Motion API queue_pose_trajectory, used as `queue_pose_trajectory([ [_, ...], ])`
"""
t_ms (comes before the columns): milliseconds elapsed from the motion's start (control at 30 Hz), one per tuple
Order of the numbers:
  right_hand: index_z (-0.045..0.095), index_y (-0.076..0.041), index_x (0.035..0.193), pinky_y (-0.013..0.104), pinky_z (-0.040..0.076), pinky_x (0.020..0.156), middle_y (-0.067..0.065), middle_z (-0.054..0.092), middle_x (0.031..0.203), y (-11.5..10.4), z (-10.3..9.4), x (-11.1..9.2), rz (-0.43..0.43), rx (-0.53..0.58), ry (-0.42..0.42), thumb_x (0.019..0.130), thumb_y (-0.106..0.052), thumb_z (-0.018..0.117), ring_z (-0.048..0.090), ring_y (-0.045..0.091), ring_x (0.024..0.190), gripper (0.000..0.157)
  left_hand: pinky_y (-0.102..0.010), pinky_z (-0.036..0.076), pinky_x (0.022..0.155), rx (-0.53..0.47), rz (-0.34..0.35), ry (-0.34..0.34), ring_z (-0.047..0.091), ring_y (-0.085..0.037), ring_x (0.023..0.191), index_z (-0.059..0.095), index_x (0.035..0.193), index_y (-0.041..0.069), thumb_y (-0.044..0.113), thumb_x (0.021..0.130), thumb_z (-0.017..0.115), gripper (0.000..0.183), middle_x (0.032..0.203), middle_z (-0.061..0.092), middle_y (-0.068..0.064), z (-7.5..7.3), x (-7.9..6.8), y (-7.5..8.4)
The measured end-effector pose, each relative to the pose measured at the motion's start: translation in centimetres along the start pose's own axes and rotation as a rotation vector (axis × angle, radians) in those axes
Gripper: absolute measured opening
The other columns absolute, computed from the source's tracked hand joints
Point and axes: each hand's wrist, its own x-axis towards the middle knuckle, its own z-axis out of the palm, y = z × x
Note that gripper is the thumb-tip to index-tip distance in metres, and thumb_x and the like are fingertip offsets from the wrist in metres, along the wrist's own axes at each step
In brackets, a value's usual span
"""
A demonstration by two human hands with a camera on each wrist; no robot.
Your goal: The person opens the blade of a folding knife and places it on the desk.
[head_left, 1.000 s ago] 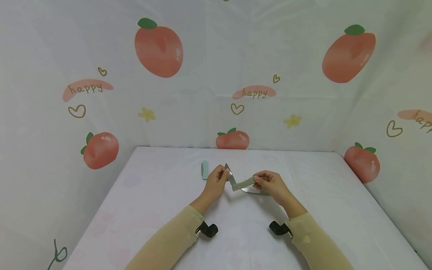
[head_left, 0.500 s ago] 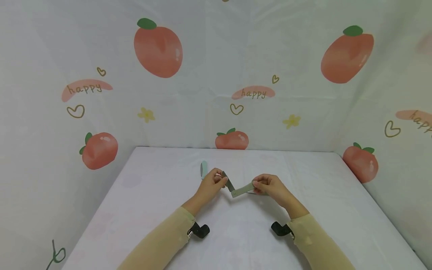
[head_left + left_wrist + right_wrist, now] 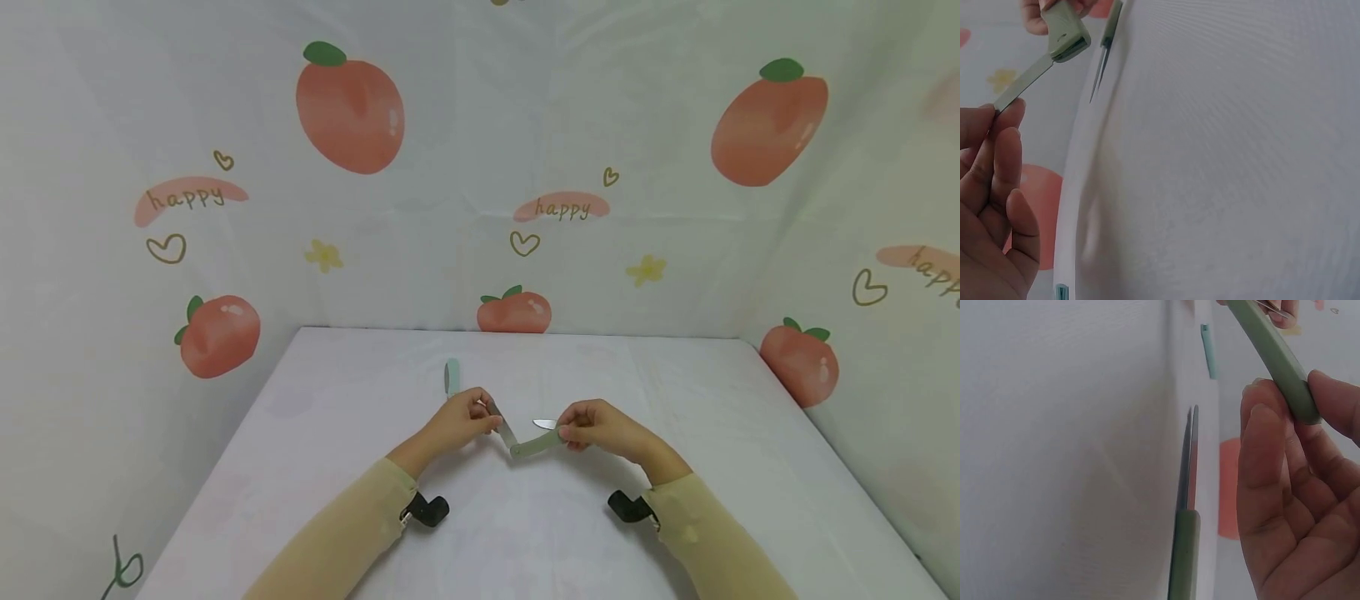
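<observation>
at the middle of the head view, a green folding knife (image 3: 530,447) is held above the white table (image 3: 480,533), its blade swung out so that blade and handle make a wide v. the left hand (image 3: 457,422), left of centre, pinches the blade between thumb and fingertips, a narrow grip. the right hand (image 3: 606,432), right of centre, pinches the far end of the handle between thumb and fingers. in the left wrist view the hinge end shows at upper left, with the blade running down to the left fingertips.

a second knife (image 3: 1185,553) lies on the table with its blade out. in the head view only its blade shows, just behind the right hand and pointing left; in the right wrist view its green handle runs off the lower edge of the frame and the blade points up. a pale teal piece (image 3: 452,376) lies beyond the left hand, its near end partly covered; it looks like a folded knife, though it is small in every view. tan sleeves (image 3: 337,533) enter from the bottom edge, with a black device (image 3: 429,510) at each wrist. behind hangs a white cloth (image 3: 420,233) printed with red fruit.
</observation>
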Motion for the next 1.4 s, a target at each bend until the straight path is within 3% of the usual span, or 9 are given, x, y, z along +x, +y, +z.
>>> queue_pose_trajectory([
  [400, 0.065, 0.006, 0.107, 0.034, 0.057, 0.075, 0.014, 0.069, 0.089, -0.4, 0.3, -0.1, 0.001, -0.019, 0.014, 0.096, -0.011, 0.067, 0.065, 0.021, 0.081, 0.020, -0.023, 0.041, 0.059, -0.003, 0.001, 0.025, 0.059, -0.009, 0.072, 0.054, 0.102, 0.004, 0.011, 0.095, 0.070, 0.018, 0.082, 0.071, -0.003, 0.1, -0.1, 0.0],
  [733, 0.065, 0.006, 0.106, 0.032, 0.056, 0.074, 0.022, 0.069, 0.093, -0.3, 0.2, -0.2, -0.001, -0.023, 0.075, 0.097, -0.010, 0.066, 0.065, 0.023, 0.082, 0.018, -0.024, 0.039, 0.056, -0.072, 0.000, 0.076, 0.060, -0.011, 0.072, 0.052, 0.097, 0.003, 0.007, 0.095, 0.069, 0.018, 0.084, 0.072, -0.008, 0.1, -0.5, -0.2],
  [900, 0.066, 0.006, 0.105, 0.031, 0.056, 0.074, 0.015, 0.070, 0.089, 0.2, 0.1, -0.3, -0.013, -0.016, 0.133, 0.097, -0.012, 0.066, 0.066, 0.022, 0.082, 0.019, -0.027, 0.044, 0.061, -0.118, 0.018, 0.104, 0.066, -0.026, 0.076, 0.050, 0.093, -0.002, 0.000, 0.095, 0.065, 0.015, 0.089, 0.073, -0.020, 0.0, -1.4, 1.3],
  [967, 0.066, 0.007, 0.106, 0.030, 0.056, 0.074, 0.011, 0.070, 0.088, 0.3, 0.1, -0.2, -0.020, -0.010, 0.160, 0.098, -0.012, 0.066, 0.066, 0.020, 0.082, 0.021, -0.031, 0.049, 0.064, -0.133, 0.022, 0.110, 0.067, -0.033, 0.080, 0.050, 0.092, -0.004, -0.002, 0.095, 0.065, 0.015, 0.090, 0.073, -0.022, 0.0, -1.4, 1.2],
  [1033, 0.066, 0.008, 0.106, 0.030, 0.056, 0.075, 0.010, 0.071, 0.089, 0.5, 0.1, -0.1, -0.023, 0.000, 0.186, 0.098, -0.013, 0.066, 0.066, 0.018, 0.082, 0.023, -0.034, 0.050, 0.066, -0.149, 0.027, 0.124, 0.068, -0.033, 0.081, 0.050, 0.092, -0.003, -0.001, 0.095, 0.065, 0.015, 0.090, 0.073, -0.022, 0.0, -0.9, 0.3],
  [1233, 0.064, 0.010, 0.109, 0.028, 0.057, 0.076, 0.008, 0.071, 0.090, 0.7, 0.4, 0.1, 0.009, 0.073, 0.290, 0.099, -0.012, 0.065, 0.068, 0.014, 0.082, 0.025, -0.027, 0.038, 0.060, -0.186, 0.010, 0.205, 0.064, -0.013, 0.071, 0.049, 0.090, 0.003, 0.005, 0.094, 0.068, 0.020, 0.087, 0.075, -0.016, 0.2, -0.4, -0.6],
  [1400, 0.063, 0.012, 0.109, 0.027, 0.056, 0.075, 0.007, 0.071, 0.089, 0.4, 0.9, 0.4, 0.022, 0.178, 0.386, 0.099, -0.009, 0.064, 0.068, 0.013, 0.080, 0.024, -0.025, 0.037, 0.057, -0.234, 0.018, 0.263, 0.063, -0.010, 0.068, 0.048, 0.088, 0.004, 0.005, 0.095, 0.068, 0.021, 0.088, 0.075, -0.017, 0.4, -0.2, -0.6],
])
